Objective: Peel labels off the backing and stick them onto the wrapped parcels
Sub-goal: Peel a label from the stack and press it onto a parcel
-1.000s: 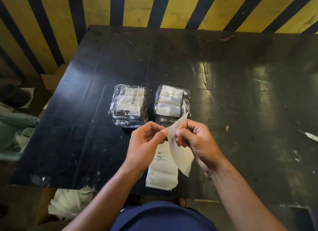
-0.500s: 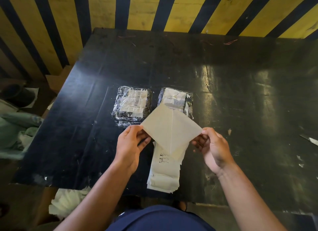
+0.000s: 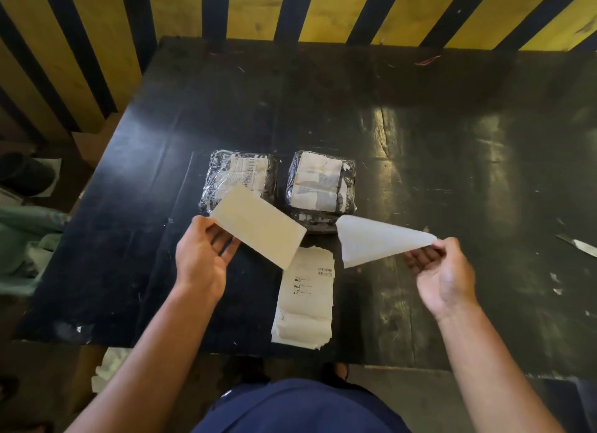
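Since half a second ago the two sheets, then joined in one diamond between the hands, are separating fully and spreading apart. In the head view, the left hand (image 3: 202,255) is holding a cream rectangular sheet (image 3: 258,226) by its near corner, thumb on top and fingers under it; the sheet is overlapping the near edge of the left parcel (image 3: 240,174). The right hand (image 3: 442,271) is pinching the tip of a whiter sheet (image 3: 374,242), which is showing as a triangle hanging above the table, just beside the right parcel (image 3: 323,185). Which sheet is label and which backing is hard to tell.

Both parcels are sitting side by side on the black table (image 3: 452,174), wrapped in shiny clear film over dark contents, each already bearing white paper; the left one is showing a barcode, its text too small to read. A stack of printed labels (image 3: 307,300) is lying at the near table edge, its print illegible. A knife blade (image 3: 578,243) is cut off at the right edge.
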